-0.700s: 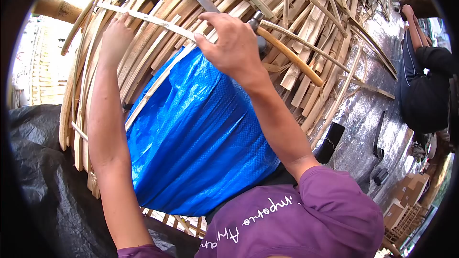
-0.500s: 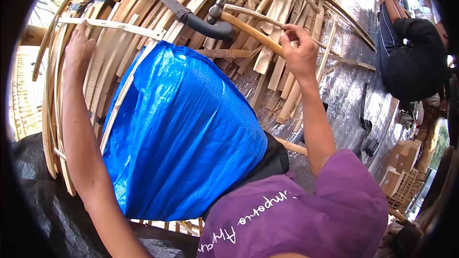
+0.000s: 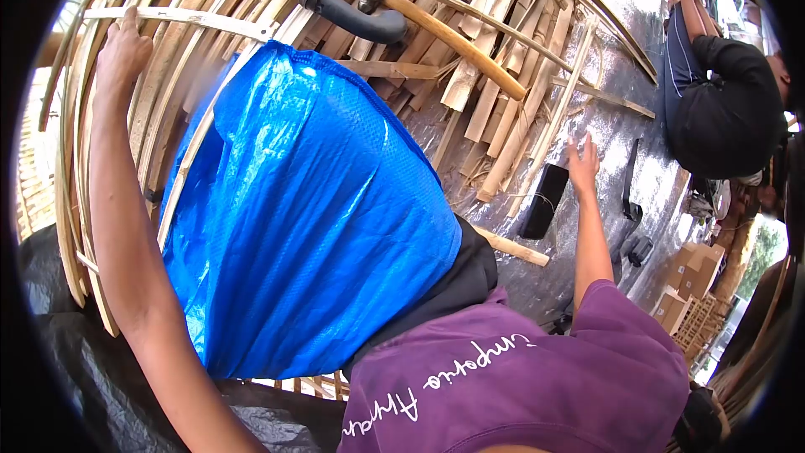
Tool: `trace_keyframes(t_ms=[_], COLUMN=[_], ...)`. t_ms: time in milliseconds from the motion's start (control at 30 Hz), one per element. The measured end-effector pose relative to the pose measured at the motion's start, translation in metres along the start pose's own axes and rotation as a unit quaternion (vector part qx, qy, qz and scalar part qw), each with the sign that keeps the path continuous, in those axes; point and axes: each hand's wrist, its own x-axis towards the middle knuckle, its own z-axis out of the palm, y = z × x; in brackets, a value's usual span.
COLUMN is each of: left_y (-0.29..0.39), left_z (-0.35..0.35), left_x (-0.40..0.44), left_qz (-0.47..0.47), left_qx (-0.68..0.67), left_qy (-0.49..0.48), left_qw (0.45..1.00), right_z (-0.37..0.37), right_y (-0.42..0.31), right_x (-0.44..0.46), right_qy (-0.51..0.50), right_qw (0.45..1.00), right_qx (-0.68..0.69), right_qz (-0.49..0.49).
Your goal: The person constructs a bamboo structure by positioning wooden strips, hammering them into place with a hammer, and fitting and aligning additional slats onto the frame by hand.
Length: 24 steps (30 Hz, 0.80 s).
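My left hand [image 3: 124, 52] is at the far left on a thin, pale bamboo strip [image 3: 180, 15], the index finger stretched along it and the other fingers curled. This strip crosses a row of long curved bamboo slats [image 3: 155, 109] and meets an upright strip at its right end. A hammer [image 3: 457, 42] with a wooden handle lies over the bamboo pieces, its metal head beside the dark handle of a long blade [image 3: 360, 21]. My right hand [image 3: 584, 166] is empty with fingers apart, just right of a black rectangular object [image 3: 543, 203] on the floor.
Blue woven sheeting [image 3: 319, 218] covers my lap. A pile of split bamboo [image 3: 495, 75] lies ahead on shiny floor sheeting [image 3: 453, 155]. A person in black [image 3: 729, 109] sits at the right. A black strap [image 3: 633, 193] and cardboard boxes [image 3: 696, 273] are nearer that side.
My right hand has let go of the hammer and moved down and right towards the black object. The hammer now rests on the bamboo. My left hand stays at the strip.
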Motion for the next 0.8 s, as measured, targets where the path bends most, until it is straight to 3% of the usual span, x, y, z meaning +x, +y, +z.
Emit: trace_keyframes(t_ms=[67, 133, 200, 233, 367, 400, 467, 500, 600, 633, 800], left_y=[0.001, 0.002, 0.004, 0.006, 0.004, 0.004, 0.006, 0.007, 0.007, 0.006, -0.004], left_z=[-0.001, -0.004, -0.009, -0.012, -0.009, -0.011, -0.013, -0.014, -0.014, -0.014, -0.001], left_x=[-0.001, -0.008, -0.010, -0.011, -0.011, -0.012, -0.015, -0.016, -0.015, -0.014, -0.004], left_qz=[0.000, -0.002, 0.001, -0.003, -0.002, -0.004, -0.006, -0.007, -0.009, -0.008, -0.005], left_qx=[-0.003, -0.004, 0.000, 0.000, -0.003, -0.002, -0.010, -0.009, 0.010, 0.007, 0.009], left_qy=[0.001, -0.002, -0.005, -0.007, 0.014, 0.014, 0.008, 0.008, 0.005, -0.002, 0.010], left_qw=[1.000, 1.000, 1.000, 1.000, 1.000, 1.000, 1.000, 1.000, 1.000, 1.000, 1.000], right_z=[0.019, 0.014, 0.012, 0.011, 0.005, 0.005, 0.003, 0.005, 0.002, 0.001, -0.011], right_y=[0.007, 0.003, 0.015, 0.016, 0.020, 0.023, 0.038, 0.042, 0.052, 0.050, 0.057], right_x=[-0.010, -0.014, -0.013, -0.013, -0.026, -0.026, -0.019, -0.016, -0.008, -0.007, 0.007], right_qy=[0.009, 0.018, 0.056, 0.085, 0.199, 0.199, 0.105, 0.141, 0.117, 0.163, 0.168], right_qw=[0.995, 0.997, 0.996, 0.995, 0.978, 0.978, 0.991, 0.988, 0.991, 0.986, 0.979], right_qx=[-0.098, -0.073, 0.015, 0.036, -0.061, -0.059, -0.025, -0.049, 0.007, 0.012, 0.032], right_qz=[0.008, 0.002, -0.062, -0.038, -0.030, -0.032, 0.076, 0.042, 0.060, 0.042, 0.114])
